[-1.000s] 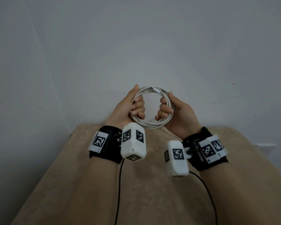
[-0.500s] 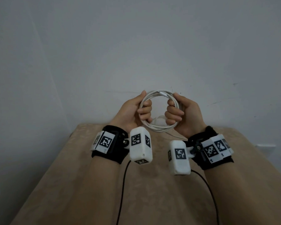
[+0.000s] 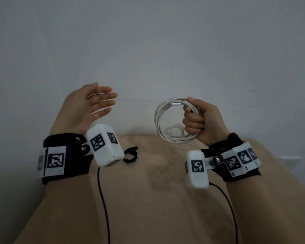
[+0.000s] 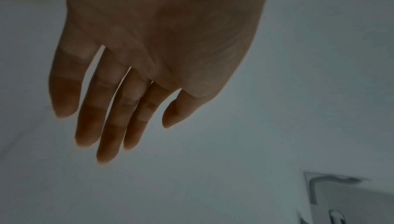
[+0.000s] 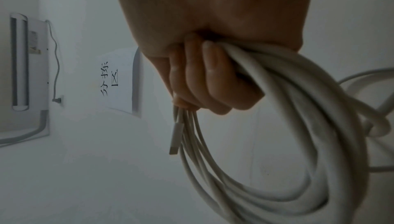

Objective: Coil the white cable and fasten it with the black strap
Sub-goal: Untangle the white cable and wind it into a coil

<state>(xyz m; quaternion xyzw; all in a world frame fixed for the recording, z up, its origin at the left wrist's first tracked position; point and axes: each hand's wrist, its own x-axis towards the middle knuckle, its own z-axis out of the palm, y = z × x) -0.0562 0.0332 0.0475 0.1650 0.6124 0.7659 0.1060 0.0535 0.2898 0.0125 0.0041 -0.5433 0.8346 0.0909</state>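
Head view: the right hand (image 3: 201, 123), right of centre in the frame, has its fingers curled tight around one side of the white cable (image 3: 161, 124), which hangs from the fist as a round coil of several loops above the far edge of the beige table (image 3: 157, 199). A white connector plug (image 3: 174, 104) lies along the top of the coil just beside the thumb, and a loose length of cable trails down behind the coil toward the table. The left hand (image 3: 85, 107), at left of centre, is raised with palm turned inward and fingers straight and slightly spread, holding nothing and well apart from the coil. The black strap (image 3: 130, 154) lies curled on the table near the left wrist, partly hidden by the white wrist camera (image 3: 105, 146). In the right wrist view the fingers (image 5: 213, 79) wrap the bundled strands, the plug (image 5: 177, 138) hanging just below them.
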